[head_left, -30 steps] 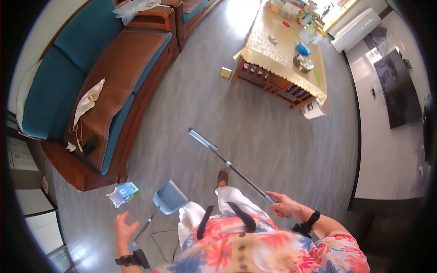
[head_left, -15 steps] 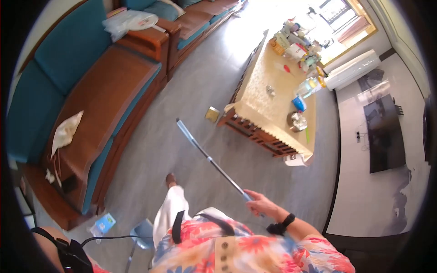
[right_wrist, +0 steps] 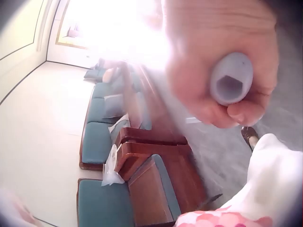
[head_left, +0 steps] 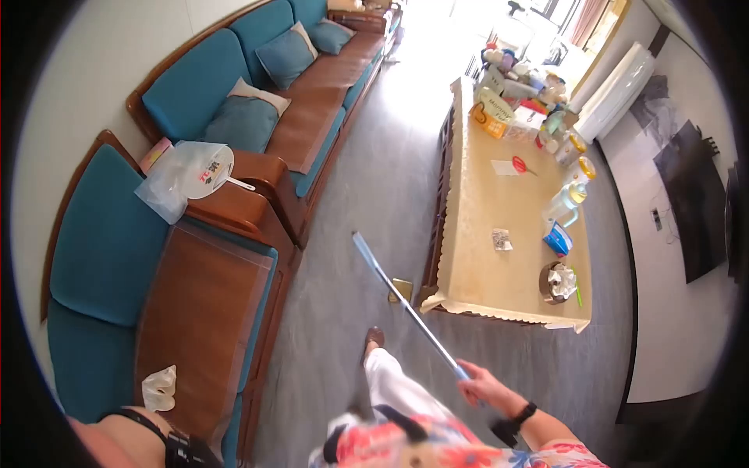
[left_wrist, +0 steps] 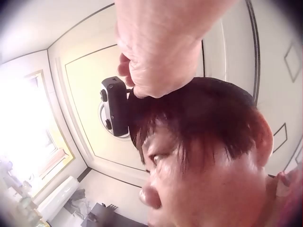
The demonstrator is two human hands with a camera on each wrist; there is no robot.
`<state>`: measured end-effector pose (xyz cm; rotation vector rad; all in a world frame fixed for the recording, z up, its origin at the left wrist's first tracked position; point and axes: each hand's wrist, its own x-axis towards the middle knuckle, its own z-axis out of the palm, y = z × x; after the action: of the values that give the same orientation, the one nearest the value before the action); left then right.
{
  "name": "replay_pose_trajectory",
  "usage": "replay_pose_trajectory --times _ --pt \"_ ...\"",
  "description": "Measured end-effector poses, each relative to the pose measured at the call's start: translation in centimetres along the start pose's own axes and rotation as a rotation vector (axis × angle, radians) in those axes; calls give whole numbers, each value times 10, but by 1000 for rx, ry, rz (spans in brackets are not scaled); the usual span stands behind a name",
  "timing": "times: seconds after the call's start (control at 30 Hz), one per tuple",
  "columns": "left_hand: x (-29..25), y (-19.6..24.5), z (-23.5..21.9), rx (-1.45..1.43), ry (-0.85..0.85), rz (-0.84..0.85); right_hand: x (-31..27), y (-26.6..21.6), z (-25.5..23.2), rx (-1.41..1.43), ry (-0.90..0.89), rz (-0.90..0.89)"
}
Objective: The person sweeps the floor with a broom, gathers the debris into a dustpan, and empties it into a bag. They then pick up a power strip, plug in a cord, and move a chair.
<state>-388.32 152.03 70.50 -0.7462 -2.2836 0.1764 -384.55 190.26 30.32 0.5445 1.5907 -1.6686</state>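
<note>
My right hand [head_left: 484,384] grips one end of a long, thin pole [head_left: 429,337] with pale blue end sections and a metal middle. The pole slants forward and left over the floor. In the right wrist view, the fingers curl round its pale blue end [right_wrist: 236,64], which has a hollow opening. My left hand [left_wrist: 163,59] is raised to my head, beside the black head camera [left_wrist: 115,106]. Its fingers bend toward the camera's upper edge; the fingertips are hidden, so I cannot tell whether they pinch it. Only the left forearm [head_left: 129,437] shows in the head view.
A wooden sofa [head_left: 199,304] with blue cushions runs along the left, bearing a plastic bag [head_left: 168,183], a round fan [head_left: 209,171] and a white cloth [head_left: 160,388]. On the right, a cloth-covered table [head_left: 484,281] carries jars and packages. A small gold box [head_left: 400,291] lies by its corner.
My left hand has risen from near the dustpan to my head. I have moved forward; the table and sofa are nearer, and the dustpan and milk carton have left view. The right hand keeps the pole.
</note>
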Motion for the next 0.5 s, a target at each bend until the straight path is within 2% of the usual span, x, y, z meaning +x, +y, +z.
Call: replay_pose_trajectory --times 0.1,0.17,0.23,0.27,0.3,0.37,0.4,0.43,0.47,0.5 --pt "55 -32 45 -52 17 13 45 -76 -6 77 7 30" --pt "82 -53 78 -96 45 -13 75 -122 -19 33 28 60" --pt "106 -68 105 -162 23 -42 101 -159 -27 5 -32 -17" --pt "115 -80 123 -184 24 -38 119 -173 -34 153 -20 14" --pt "135 -76 136 -194 44 -30 136 -192 -38 160 -23 3" --pt "132 -120 200 -309 150 27 171 -229 -48 213 -9 4" --pt "147 -119 222 -321 49 -163 192 -243 -54 226 -1 -1" --pt "144 -137 268 -400 160 -170 210 -262 -59 237 -1 -10" --pt "150 -148 302 -410 79 -253 227 -281 -63 253 22 -9" --pt "152 -155 337 -441 13 -425 243 -298 -67 271 49 -5"
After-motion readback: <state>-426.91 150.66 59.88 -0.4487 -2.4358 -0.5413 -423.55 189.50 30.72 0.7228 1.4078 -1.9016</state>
